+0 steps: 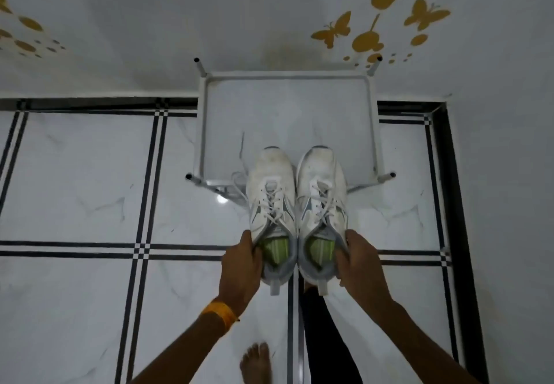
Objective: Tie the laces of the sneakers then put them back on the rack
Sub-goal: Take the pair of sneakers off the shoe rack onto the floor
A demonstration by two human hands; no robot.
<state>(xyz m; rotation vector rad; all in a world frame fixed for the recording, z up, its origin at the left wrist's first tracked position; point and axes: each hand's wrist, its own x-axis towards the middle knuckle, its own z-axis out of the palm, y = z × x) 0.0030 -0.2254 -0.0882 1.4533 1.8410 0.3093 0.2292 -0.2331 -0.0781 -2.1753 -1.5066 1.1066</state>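
Observation:
Two white sneakers with grey trim and green insoles are held side by side, toes pointing away from me. My left hand point(241, 266) grips the heel collar of the left sneaker point(271, 200). My right hand point(359, 266) grips the heel collar of the right sneaker point(322, 197). Their toes are over the front part of the white shoe rack point(204, 131), which stands against the wall. A lace loop hangs loose off the left side of the left sneaker. Whether the soles touch the rack shelf I cannot tell.
The rack has short posts with black caps at its corners point(189, 177). Around it is white marble floor tile with black grid lines point(141, 248). The wall behind bears gold butterfly stickers point(371, 39). My bare foot point(256, 362) stands on the floor below.

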